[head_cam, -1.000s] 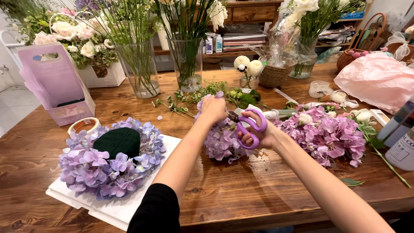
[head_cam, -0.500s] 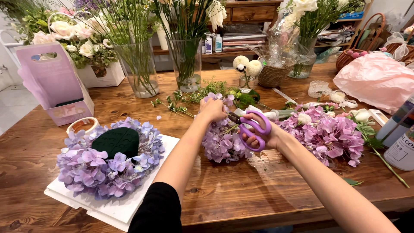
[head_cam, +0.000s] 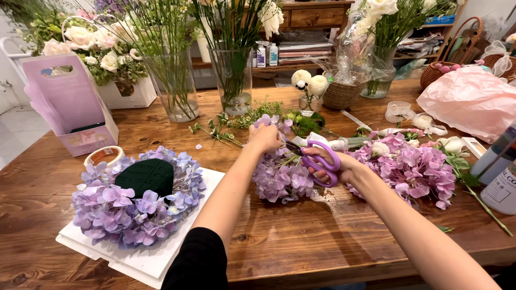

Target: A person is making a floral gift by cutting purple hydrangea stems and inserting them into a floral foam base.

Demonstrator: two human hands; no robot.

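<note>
My left hand (head_cam: 264, 137) pinches a small sprig at the top of a lilac hydrangea head (head_cam: 280, 178) lying on the wooden table (head_cam: 301, 241). My right hand (head_cam: 337, 167) grips purple-handled scissors (head_cam: 317, 160), blades pointing left at the sprig's stem just below my left fingers. To the left, a dark green heart-shaped foam block (head_cam: 146, 175) ringed with lilac hydrangea florets (head_cam: 115, 209) rests on a white board (head_cam: 156, 258).
A larger pink-purple hydrangea (head_cam: 414, 167) lies to the right. Behind stand two glass vases (head_cam: 174, 86) of stems, a lilac paper bag (head_cam: 70, 104), a tape roll (head_cam: 105, 156), a small wicker basket (head_cam: 339, 94), pink tissue paper (head_cam: 473, 99) and cans (head_cam: 502, 172) at the right edge.
The scissors have swung from pointing downward to blades aimed left at the stem held by my left hand. Both hands stay over the same hydrangea.
</note>
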